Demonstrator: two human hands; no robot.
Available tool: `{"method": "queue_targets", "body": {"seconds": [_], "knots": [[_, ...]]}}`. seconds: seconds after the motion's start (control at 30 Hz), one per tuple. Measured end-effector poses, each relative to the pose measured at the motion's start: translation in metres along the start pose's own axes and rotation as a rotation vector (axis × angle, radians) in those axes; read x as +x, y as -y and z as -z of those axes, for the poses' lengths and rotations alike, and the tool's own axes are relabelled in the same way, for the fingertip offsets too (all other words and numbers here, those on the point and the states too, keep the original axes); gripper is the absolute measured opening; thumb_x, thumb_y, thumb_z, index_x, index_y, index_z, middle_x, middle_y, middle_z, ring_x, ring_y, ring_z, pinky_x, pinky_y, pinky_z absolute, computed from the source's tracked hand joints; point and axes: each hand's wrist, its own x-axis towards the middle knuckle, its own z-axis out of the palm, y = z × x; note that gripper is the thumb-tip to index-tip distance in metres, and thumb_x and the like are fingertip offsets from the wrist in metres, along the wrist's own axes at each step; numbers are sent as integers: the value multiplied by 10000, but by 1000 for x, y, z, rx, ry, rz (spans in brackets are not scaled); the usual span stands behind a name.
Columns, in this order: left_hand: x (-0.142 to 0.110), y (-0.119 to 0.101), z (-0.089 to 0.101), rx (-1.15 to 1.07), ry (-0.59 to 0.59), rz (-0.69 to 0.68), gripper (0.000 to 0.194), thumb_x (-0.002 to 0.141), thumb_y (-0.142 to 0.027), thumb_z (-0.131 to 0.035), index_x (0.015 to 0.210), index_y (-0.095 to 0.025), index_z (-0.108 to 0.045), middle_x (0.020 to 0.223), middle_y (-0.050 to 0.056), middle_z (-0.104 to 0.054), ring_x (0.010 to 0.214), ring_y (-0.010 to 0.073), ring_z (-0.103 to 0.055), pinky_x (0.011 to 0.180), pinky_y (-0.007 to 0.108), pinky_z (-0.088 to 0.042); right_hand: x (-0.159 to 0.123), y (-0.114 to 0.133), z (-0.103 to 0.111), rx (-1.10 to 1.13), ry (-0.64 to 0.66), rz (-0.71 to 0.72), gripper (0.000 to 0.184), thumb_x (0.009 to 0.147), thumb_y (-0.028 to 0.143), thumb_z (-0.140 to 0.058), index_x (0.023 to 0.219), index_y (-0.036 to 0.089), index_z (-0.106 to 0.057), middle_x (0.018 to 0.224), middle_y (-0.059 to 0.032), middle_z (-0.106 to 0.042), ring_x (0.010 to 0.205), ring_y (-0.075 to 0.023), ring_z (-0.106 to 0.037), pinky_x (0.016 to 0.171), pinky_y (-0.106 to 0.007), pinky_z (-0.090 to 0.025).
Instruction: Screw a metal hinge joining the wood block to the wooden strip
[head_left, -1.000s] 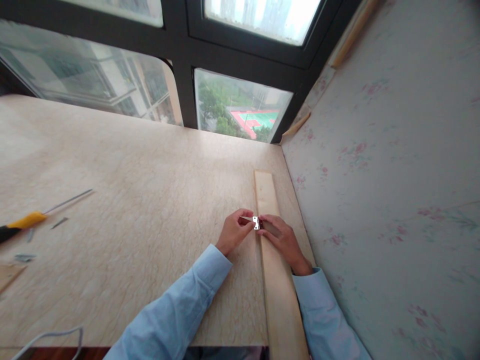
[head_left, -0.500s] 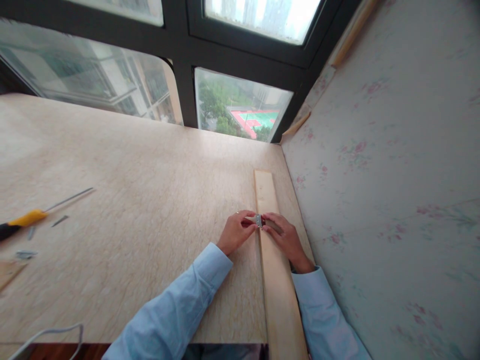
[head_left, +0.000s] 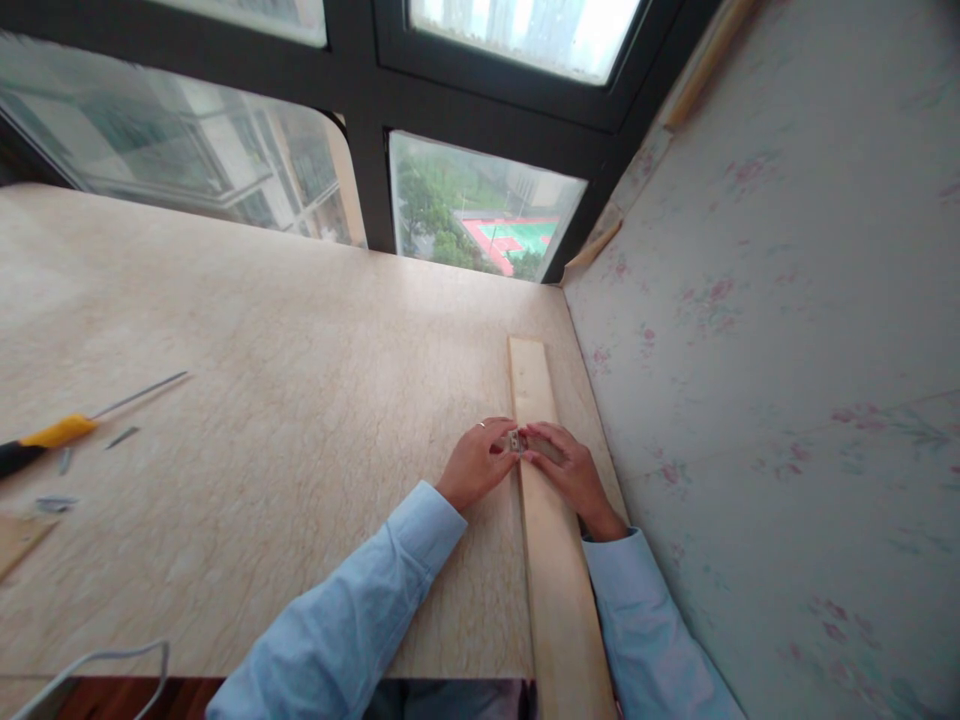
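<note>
A small silver metal hinge [head_left: 515,440] with screw holes is at the left edge of a long pale wooden board [head_left: 564,580]. My left hand [head_left: 480,462] pinches it from the left between thumb and fingers. From the right, my right hand [head_left: 570,472] rests over the board, its thumb and fingertips closed on the hinge's other side. Fingertips cover part of the hinge. The board lies lengthwise along the right side of the marble-patterned surface and runs past its front edge.
On the left lie a yellow-and-black screwdriver [head_left: 60,432], several small metal pieces [head_left: 57,504] and a wooden piece [head_left: 21,545]. A white cable [head_left: 112,655] crosses the front left edge. A flowered wall [head_left: 765,400] rises close on the right, and a dark-framed window [head_left: 480,100] stands behind.
The hinge has tilted between my fingers and its face shows differently. My left fingers have shifted slightly right. The board stays where it was.
</note>
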Motion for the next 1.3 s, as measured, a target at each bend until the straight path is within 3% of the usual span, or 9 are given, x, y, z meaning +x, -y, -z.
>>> {"method": "queue_targets", "body": {"seconds": [0.17, 1.13, 1.3], "knots": [[-1, -1, 1, 132, 78, -96, 399, 793, -161, -689, 1188, -197, -646, 1187, 97, -688, 1123, 232, -622, 990, 422, -503, 0, 0, -1, 17, -5, -17, 410, 820, 444, -703, 1192, 279, -660, 1197, -71, -690, 1127, -240, -633, 1029, -442, -481], [0, -2, 3, 123, 115, -36, 371, 777, -155, -686, 1145, -193, -664, 1096, 86, -714, 1026, 226, -651, 945, 395, -506, 1, 6, 5, 49, 42, -42, 340, 805, 425, -721, 1102, 262, -691, 1135, -64, -702, 1077, -225, -642, 993, -407, -496], [0, -2, 3, 128, 110, -35, 374, 772, -137, -683, 1143, -181, -663, 1108, 94, -708, 1034, 225, -648, 949, 387, -506, 0, 1, 5, 69, 49, -41, 302, 851, 412, -674, 1112, 261, -688, 1140, -61, -701, 1073, -214, -649, 993, -401, -497]]}}
